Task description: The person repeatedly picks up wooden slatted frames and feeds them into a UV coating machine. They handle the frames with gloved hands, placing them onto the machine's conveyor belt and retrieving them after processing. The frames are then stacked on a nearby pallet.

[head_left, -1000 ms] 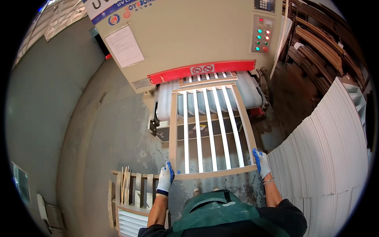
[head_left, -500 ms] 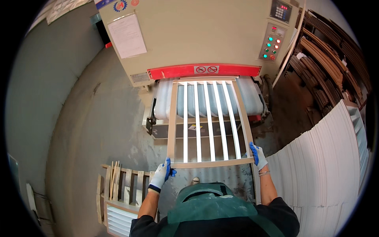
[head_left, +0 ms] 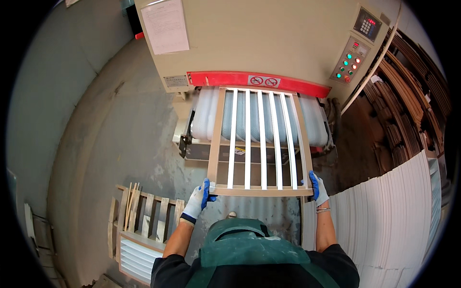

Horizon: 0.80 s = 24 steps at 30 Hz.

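Apron: one, green [head_left: 240,254], nearest the lens; one shoe tip [head_left: 232,215] shows just beyond it.
Gloved hands: I count two, both in white gloves with blue palms.
Left hand [head_left: 198,199]: clamped on the near left corner of the slatted frame [head_left: 263,192].
Right hand [head_left: 319,188]: clamped on the near right corner of that frame; a light band [head_left: 323,209] is at the wrist.
Slatted frame: one, tan-edged, five white slats running away from me; its near rail is between the hands, its far part over the conveyor belt [head_left: 317,120].
Pallet, left: one, wooden [head_left: 149,211], bearing one white louvred panel [head_left: 141,254] and at least two thin sticks [head_left: 132,204].
Stack, right: one, of white pieces [head_left: 374,216], too many for me to count.
Machine: one, beige [head_left: 264,38], standing over the belt.
Red bar: one [head_left: 221,79], carrying two prohibition signs [head_left: 264,81]; the frame's far end is at its lower edge. I cannot tell whether they touch.
Controls: one keypad [head_left: 368,24] above one button panel [head_left: 350,60] of eight round buttons, in two columns of four.
Paper: one sheet [head_left: 165,26], on the machine's front.
Rack, far right: brown strips [head_left: 398,86], beyond counting from my view.
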### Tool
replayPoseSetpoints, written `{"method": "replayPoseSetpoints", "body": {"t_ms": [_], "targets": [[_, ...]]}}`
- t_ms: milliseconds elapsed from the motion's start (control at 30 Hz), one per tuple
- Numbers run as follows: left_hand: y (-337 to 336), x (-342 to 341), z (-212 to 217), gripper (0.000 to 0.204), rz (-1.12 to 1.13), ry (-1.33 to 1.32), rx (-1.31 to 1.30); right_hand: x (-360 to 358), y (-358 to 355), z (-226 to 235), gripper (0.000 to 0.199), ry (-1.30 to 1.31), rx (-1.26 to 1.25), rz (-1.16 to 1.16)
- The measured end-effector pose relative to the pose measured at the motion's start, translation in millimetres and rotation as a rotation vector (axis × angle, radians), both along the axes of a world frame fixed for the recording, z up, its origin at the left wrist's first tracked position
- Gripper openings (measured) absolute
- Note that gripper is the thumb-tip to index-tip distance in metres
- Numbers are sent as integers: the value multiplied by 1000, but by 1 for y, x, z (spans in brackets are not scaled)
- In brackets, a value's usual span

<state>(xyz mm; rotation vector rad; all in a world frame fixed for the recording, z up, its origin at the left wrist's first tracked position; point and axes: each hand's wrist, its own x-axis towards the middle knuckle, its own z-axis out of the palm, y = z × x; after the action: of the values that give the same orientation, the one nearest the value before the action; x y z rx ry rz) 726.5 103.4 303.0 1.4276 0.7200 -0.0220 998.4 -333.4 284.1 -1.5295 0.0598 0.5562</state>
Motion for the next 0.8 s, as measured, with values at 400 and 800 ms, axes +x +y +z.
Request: {"method": "replayPoseSetpoints", "body": {"t_ms": [400,800], "targets": [[17,27,-33,66,138,-113,-232,3,6,15,40,135,101,8],[-1,-31,-22,36,-376,-61,1017,-44,-9,21,31,97,-55,-110]]}}
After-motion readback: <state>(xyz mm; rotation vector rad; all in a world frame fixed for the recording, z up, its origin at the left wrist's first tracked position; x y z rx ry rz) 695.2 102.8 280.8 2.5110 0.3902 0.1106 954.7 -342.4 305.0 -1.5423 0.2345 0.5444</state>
